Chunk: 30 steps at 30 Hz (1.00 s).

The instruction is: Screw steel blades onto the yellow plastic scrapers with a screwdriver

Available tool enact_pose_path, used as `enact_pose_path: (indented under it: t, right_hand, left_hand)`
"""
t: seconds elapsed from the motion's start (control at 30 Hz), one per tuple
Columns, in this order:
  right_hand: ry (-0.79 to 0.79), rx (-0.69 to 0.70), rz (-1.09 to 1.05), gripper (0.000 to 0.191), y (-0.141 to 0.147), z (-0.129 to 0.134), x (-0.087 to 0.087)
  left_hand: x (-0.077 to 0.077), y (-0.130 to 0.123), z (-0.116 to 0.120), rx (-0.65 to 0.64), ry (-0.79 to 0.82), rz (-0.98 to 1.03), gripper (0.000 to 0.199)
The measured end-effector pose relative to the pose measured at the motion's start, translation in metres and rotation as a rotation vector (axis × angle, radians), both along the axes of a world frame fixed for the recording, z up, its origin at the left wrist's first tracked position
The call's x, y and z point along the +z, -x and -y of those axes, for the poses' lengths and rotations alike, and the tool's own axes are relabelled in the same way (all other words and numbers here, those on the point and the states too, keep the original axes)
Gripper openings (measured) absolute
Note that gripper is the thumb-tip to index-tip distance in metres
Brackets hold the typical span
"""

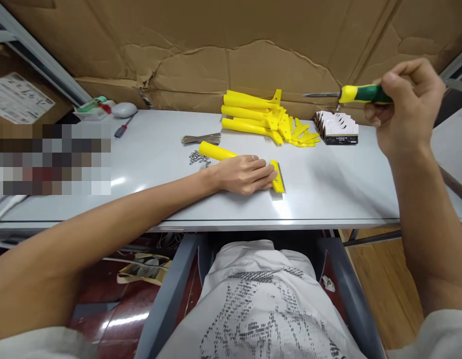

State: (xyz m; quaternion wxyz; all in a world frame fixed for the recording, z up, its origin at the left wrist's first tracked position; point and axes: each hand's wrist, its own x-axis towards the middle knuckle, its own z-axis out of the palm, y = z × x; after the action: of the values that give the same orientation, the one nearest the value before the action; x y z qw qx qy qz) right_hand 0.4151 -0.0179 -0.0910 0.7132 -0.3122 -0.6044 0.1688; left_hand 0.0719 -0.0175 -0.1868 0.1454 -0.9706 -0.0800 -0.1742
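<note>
Left hand (244, 174): closed over the neck of one yellow scraper (218, 151), lying on the desk (328, 199) toward the near edge, head to the right. Right hand (408, 107): raised, curled round a green-and-yellow screwdriver (365, 93), shaft pointing left, well apart from the scraper. Handling, judged from where I stand: light, stiff plastic, perhaps slick; best held by handle or neck, clear of the head's metal edge. By the handle's left end: small metal fasteners (197, 157), heaped; beyond, flat metal strips (201, 139). Far: yellow handles (249, 112), small yellow pieces (302, 142); farther right, printed packaging (339, 130).
</note>
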Motion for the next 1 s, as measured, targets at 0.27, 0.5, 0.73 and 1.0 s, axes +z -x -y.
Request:
enact_pose_path:
  t: [0.27, 0.5, 0.73, 1.0]
  right_hand:
    - [0.27, 0.14, 0.06, 0.06, 0.064, 0.012, -0.044]
    - [0.245, 0.058, 0.196, 0.059, 0.064, 0.018, -0.048]
    - [0.27, -0.044, 0.334, 0.058, 0.058, 0.016, -0.052]
    - [0.217, -0.02, 0.327, 0.05, 0.056, 0.017, -0.053]
  left_hand:
    - [0.009, -0.002, 0.003, 0.044, 0.157, 0.029, 0.039]
    - [0.011, -0.004, 0.007, 0.099, 0.125, -0.052, 0.042]
    - [0.009, -0.003, 0.005, 0.087, 0.083, -0.058, 0.043]
    - [0.01, -0.004, 0.007, 0.059, 0.027, -0.047, 0.039]
